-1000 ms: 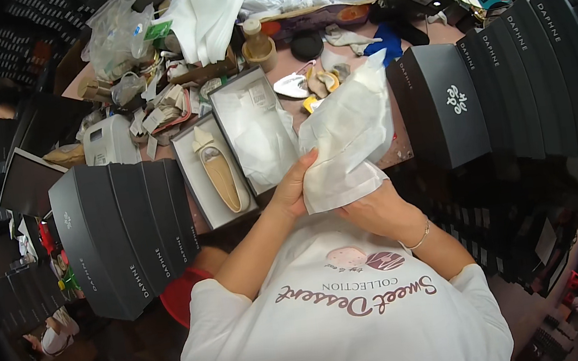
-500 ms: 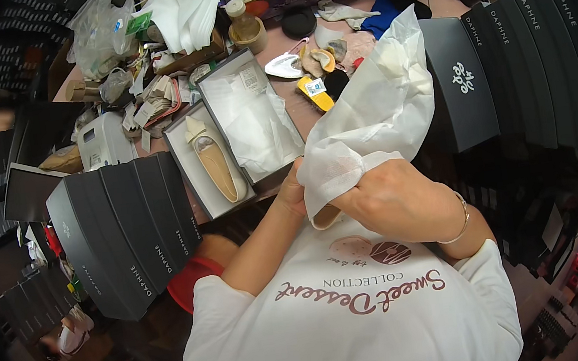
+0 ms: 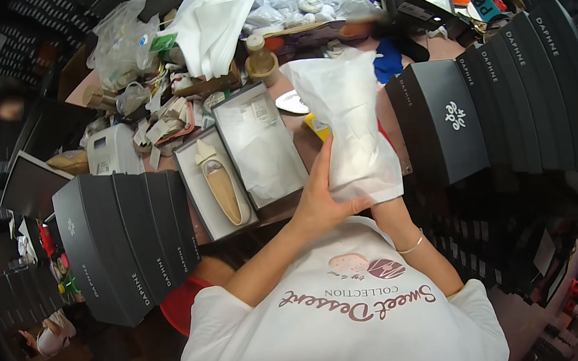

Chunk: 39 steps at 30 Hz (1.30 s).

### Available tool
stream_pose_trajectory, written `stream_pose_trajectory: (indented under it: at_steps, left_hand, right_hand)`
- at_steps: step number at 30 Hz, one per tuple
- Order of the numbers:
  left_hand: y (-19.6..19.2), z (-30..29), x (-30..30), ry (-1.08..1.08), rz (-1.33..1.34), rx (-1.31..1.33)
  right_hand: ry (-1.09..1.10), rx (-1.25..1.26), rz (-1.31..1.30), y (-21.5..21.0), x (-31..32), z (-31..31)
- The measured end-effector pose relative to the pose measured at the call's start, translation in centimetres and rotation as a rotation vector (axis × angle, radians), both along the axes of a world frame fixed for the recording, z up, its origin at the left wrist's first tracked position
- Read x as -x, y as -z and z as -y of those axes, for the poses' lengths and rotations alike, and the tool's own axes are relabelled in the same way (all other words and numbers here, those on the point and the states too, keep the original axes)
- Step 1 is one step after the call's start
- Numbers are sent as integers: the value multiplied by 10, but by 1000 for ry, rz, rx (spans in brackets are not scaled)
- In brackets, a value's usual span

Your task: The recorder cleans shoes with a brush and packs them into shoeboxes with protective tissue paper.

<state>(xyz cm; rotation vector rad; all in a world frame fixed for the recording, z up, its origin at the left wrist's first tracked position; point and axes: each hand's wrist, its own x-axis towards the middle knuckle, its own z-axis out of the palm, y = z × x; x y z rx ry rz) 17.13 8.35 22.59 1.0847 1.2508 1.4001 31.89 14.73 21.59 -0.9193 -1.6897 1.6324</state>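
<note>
A white, slightly see-through dust bag point(image 3: 351, 126) is held upright in front of my chest. My left hand point(image 3: 323, 194) is closed on its left side and lower edge, the thumb lying across the front. Of my right hand point(image 3: 393, 217), the wrist and heel show at the bag's lower edge; its fingers are hidden by the bag, and I cannot tell whether they are inside or behind it. A beige flat shoe point(image 3: 221, 189) with a bow lies in a narrow open box section point(image 3: 198, 206). Beside it, an open grey box part point(image 3: 298, 168) holds white tissue paper point(image 3: 265, 162).
Stacked dark shoeboxes stand at left point(image 3: 107, 253) and right point(image 3: 452, 124). A pile of white bags point(image 3: 213, 34), a bottle point(image 3: 259, 58) and a white machine point(image 3: 112, 153) are at the back. A yellow item point(image 3: 316, 126) shows behind the held bag.
The bag has swung from a rightward tilt to upright. My left hand has moved up onto its side, and my right hand has dropped lower, with its fingers now hidden.
</note>
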Motion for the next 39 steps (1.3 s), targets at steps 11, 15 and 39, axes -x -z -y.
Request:
stream_pose_trajectory:
  at_steps: [11, 15, 39]
  left_hand:
    - [17, 28, -6, -129, -622, -312]
    - [12, 35, 6, 128, -587, -335]
    - [48, 21, 0, 85, -398, -164]
  right_hand:
    - [288, 493, -521, 68, 3, 17]
    - [247, 432, -434, 51, 8, 4]
    - [411, 594, -475, 12, -23, -6]
